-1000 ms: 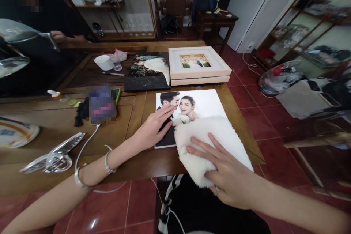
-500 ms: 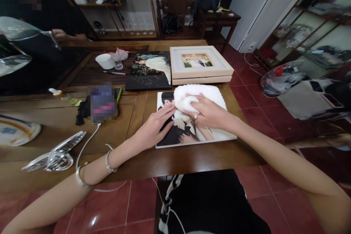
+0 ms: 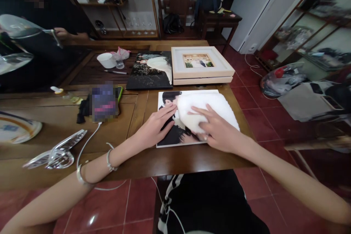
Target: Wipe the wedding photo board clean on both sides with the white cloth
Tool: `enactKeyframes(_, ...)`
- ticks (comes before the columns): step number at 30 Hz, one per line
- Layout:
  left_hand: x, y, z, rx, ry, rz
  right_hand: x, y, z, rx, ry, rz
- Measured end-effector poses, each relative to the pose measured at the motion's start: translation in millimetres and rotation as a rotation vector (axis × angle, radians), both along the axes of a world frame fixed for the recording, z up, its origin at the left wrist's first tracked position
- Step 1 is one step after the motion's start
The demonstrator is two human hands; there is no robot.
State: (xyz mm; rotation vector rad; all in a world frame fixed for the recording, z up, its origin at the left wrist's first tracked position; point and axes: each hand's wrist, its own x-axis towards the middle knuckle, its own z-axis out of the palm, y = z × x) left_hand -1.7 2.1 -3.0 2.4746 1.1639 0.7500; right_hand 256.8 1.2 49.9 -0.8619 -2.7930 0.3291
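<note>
Far beyond and to the left of both hands, a person in dark clothing (image 3: 68, 16) is at the far side of a brown wooden table (image 3: 164, 161). Left of the person's own left forearm sit a white plate with blue and orange markings (image 3: 18, 128) and a shiny silver winged object (image 3: 56, 151); just past that forearm, a white cable (image 3: 89, 136) leads to a blurred-out, green-edged device (image 3: 105, 102). A round white cup (image 3: 106, 60) stands farther off, beyond the device. The left hand (image 3: 157, 126) lies flat, fingers extended and close together, gripping nothing, on the left part of a glossy, white-edged photo print of a couple (image 3: 175, 135). Straight beyond that hand lies a dark rectangular photo panel showing a pale gown (image 3: 152, 71). Right of the left hand, a fluffy white cloth (image 3: 221, 106) covers much of the print beneath the right hand (image 3: 219, 129), whose fingers are spread on top; whether they pinch the pile cannot be told. Beyond the right hand rests a pale wooden picture frame with a white mat (image 3: 201, 71).
</note>
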Motion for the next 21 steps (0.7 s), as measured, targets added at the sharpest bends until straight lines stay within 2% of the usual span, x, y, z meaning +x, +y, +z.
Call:
enactKeyframes(5,0.4,-1.0,1.5,-0.023,0.012,0.004,10.1,-61.3,7.1,-0.11,-0.025,0.05)
enactKeyframes(9,0.5,-1.3,2.6,-0.019,0.011,-0.001,14.5,-76.7,8.5,-0.151,-0.003,0.103)
enactKeyframes(13,0.5,-1.1,2.8,-0.031,0.025,0.001,20.9,-58.7,5.4,-0.108,0.05,0.06)
enactKeyframes(21,0.5,-0.8,1.9,-0.029,0.032,0.011,14.0,12.7,-1.4,0.038,0.062,-0.244)
